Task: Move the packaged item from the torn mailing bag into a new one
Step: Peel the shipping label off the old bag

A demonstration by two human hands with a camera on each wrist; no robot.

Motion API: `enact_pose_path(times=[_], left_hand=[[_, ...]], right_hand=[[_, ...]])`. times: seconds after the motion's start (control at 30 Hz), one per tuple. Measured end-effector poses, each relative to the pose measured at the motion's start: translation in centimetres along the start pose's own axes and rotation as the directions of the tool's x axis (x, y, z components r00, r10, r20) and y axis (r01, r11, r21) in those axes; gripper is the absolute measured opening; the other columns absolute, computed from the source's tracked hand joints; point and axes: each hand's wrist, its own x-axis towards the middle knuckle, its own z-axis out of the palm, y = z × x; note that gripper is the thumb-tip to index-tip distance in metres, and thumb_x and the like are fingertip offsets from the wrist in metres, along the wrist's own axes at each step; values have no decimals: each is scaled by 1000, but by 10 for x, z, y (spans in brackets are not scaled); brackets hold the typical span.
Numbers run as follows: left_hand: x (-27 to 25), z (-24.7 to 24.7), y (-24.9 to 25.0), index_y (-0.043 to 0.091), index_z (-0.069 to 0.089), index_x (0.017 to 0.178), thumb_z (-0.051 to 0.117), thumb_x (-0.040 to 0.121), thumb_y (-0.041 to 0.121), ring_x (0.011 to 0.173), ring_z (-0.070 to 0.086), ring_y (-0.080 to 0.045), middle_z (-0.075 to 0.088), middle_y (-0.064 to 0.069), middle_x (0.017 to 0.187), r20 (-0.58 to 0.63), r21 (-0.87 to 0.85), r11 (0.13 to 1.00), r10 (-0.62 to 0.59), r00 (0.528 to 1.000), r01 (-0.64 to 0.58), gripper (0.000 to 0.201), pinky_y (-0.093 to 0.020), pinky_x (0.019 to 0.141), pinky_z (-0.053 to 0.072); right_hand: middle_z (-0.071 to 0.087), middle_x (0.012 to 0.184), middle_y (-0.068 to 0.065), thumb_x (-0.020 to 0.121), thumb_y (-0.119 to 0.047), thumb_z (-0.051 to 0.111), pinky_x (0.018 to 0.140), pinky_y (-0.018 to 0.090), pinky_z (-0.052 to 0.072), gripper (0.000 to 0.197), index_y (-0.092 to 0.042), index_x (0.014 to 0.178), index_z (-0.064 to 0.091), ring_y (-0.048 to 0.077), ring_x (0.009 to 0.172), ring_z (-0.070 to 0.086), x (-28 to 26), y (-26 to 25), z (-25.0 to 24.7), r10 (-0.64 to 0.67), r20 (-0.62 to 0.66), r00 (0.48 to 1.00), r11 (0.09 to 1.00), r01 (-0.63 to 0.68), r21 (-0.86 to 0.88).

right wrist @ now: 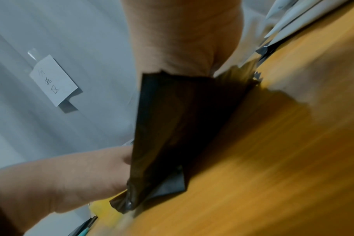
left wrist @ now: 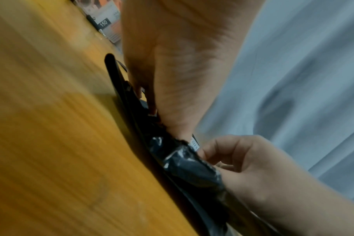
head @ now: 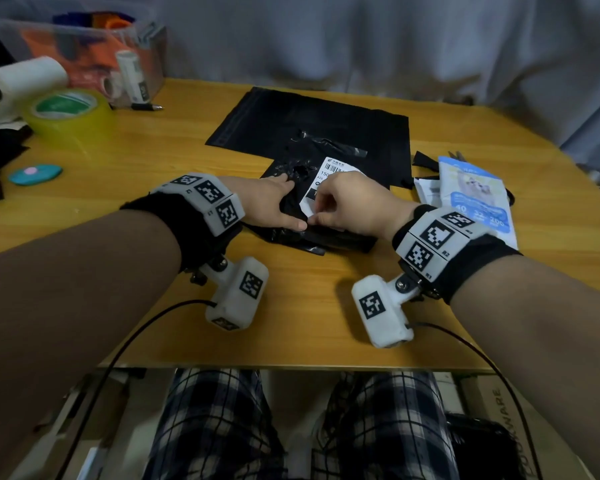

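Note:
A crumpled, torn black mailing bag (head: 284, 176) with a hole and a white shipping label (head: 329, 166) lies mid-table. My left hand (head: 274, 206) presses flat on its left part, fingers straight. My right hand (head: 340, 206) pinches the label's near corner, close to my left thumb. What is inside the bag is hidden. In the left wrist view my left hand (left wrist: 172, 71) lies on the bag (left wrist: 184, 166) opposite my right hand (left wrist: 243, 159). The right wrist view shows a lifted black flap (right wrist: 172, 127) between both hands. A flat new black bag (head: 309, 119) lies behind, partly under the torn one.
Blue and white packets (head: 478, 195) and black plastic scraps (head: 425, 161) lie at the right. A yellow-green tape roll (head: 68, 114), a pen (head: 146, 106), a teal oval (head: 35, 174) and a clear bin (head: 84, 46) are at the left. Bare wooden table (head: 291, 323) lies near me.

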Motion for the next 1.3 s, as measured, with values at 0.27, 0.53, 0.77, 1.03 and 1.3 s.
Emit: enact_pose_path(times=[0.27,0.53,0.77,1.03,1.3], left_hand=[[6,5,6,11,-4,150,40,82,69,147,-4,-20,-9,-7,159,9,16,999,-39,999,39,99,-45,119,2],[4,-1,3,18,-2,150,43,79,73,147,-1,-16,-5,2,159,7,55,996,-76,997,75,100,-56,114,-9],[2,-7,7,19,-6,150,43,80,71,147,-1,-17,-8,3,159,49,97,991,-99,994,94,99,-58,114,-4],[1,-8,7,19,-6,150,44,80,70,147,0,-17,-8,4,159,47,94,991,-96,994,91,100,-58,114,-1],[2,-7,6,18,-4,150,46,81,68,147,-2,-18,-7,2,159,30,84,994,-72,997,70,99,-55,114,1]], right_hand=[[64,97,-1,82,-32,69,77,29,51,17,-18,92,66,15,88,59,-1,7,-1,-2,23,1000,1000,1,29],[67,90,-1,87,-26,63,76,30,53,13,-16,90,70,14,84,61,-3,2,-1,0,-12,1000,999,1,33],[66,72,1,88,-19,60,67,22,49,16,-7,89,72,11,70,59,1,-3,-5,53,-3,999,988,-52,148],[59,62,-8,86,-20,67,66,14,46,17,-4,90,72,3,60,55,4,5,-15,152,32,988,928,-154,340],[60,68,-3,88,-19,64,68,24,46,20,0,88,69,6,64,54,0,27,-10,277,-5,961,850,-243,467]])
